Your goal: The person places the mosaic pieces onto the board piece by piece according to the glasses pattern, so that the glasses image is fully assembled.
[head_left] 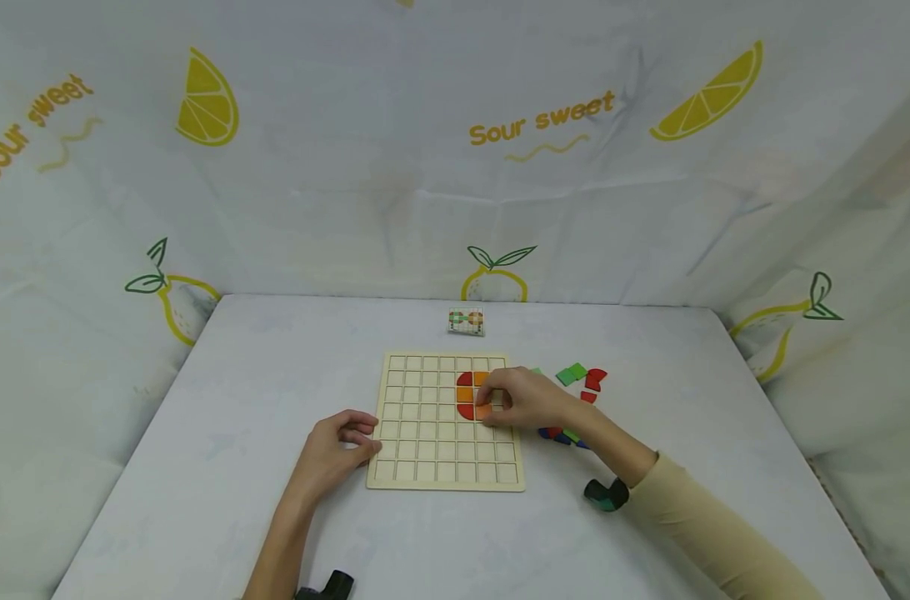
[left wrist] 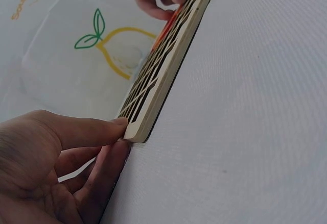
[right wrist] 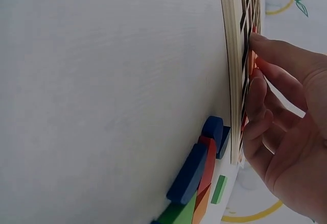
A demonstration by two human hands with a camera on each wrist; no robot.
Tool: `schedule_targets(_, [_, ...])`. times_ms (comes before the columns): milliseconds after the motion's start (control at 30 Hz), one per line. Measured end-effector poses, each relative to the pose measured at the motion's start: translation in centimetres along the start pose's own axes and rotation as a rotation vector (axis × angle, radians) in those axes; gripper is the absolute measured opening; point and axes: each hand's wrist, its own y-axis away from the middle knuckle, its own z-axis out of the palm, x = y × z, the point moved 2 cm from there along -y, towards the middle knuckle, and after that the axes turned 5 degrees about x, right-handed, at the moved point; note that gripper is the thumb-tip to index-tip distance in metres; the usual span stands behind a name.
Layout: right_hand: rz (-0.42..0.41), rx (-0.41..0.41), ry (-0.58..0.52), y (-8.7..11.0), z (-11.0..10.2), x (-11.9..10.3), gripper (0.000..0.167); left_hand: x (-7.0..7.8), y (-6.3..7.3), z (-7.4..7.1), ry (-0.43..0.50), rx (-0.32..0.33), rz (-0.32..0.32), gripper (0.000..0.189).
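A pale wooden grid board (head_left: 425, 454) lies flat on the table. Several red and orange tiles (head_left: 465, 394) sit in its cells, forming a rounded cluster right of centre. My left hand (head_left: 338, 446) holds the board's left edge; in the left wrist view its thumb lies over the rim, with a finger at the side. Over the cluster, my right hand (head_left: 526, 398) pinches an orange tile (right wrist: 252, 60) at the grid, thumb and index finger on it. That hand hides part of the cluster and the cells on the right.
Loose tiles lie right of the board: green ones (head_left: 572, 374), red ones (head_left: 594, 379) and blue ones (right wrist: 187, 173). Some are partly behind the right forearm. Behind the board stands a small card (head_left: 466, 322) with a coloured pattern. A white cloth with lemon prints hangs behind the table.
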Motion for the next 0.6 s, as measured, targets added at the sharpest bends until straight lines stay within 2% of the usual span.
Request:
schedule_targets(267, [0.028, -0.007, -0.036, 0.6, -0.6, 0.5, 0.019, -0.1, 0.0, 0.0, 0.005, -0.003, -0.001, 0.031])
schedule_targets(600, [0.121, 0.005, -0.086, 2.5, -2.6, 1.6, 0.024, -0.1, -0.1, 0.1, -0.001, 0.011, 0.009, 0.03])
